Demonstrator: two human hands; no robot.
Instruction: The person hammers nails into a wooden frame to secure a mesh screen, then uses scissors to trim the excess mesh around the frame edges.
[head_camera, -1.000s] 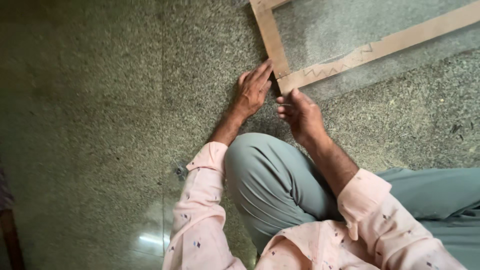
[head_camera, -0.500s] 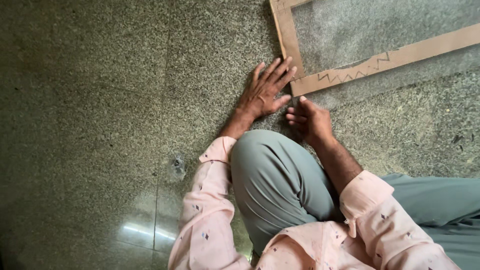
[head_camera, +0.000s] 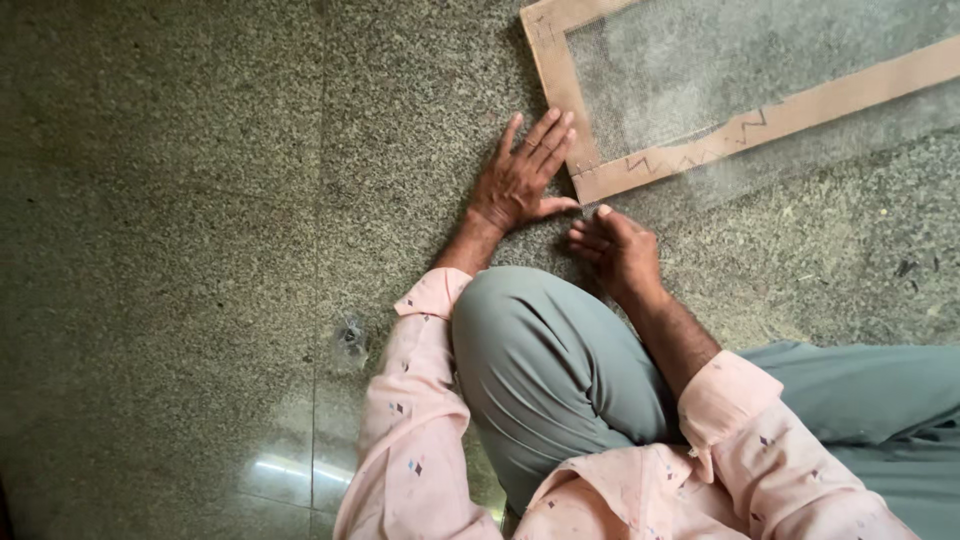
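Wooden frame (head_camera: 590, 183) with mesh already laid lies beside the flat, spread left hand (head_camera: 522, 180); curled right hand (head_camera: 617, 247) pinches something unseen, fastening seemingly unfinished.

floor (head_camera: 180, 200) left: open | ahead: wooden frame (head_camera: 560, 90) blocks | near: knee (head_camera: 540, 350)

Hands (head_camera: 520, 180) beside frame (head_camera: 590, 185) on floor (head_camera: 180, 200)

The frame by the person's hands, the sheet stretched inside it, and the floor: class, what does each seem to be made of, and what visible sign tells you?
Frame: probably unpainted wood, pale tan and matt, with a pencilled zigzag line.
Sheet: seemingly fine grey mesh; the floor shows through it.
Floor: apparently polished speckled stone, glossy, with light reflections and straight slab joints.
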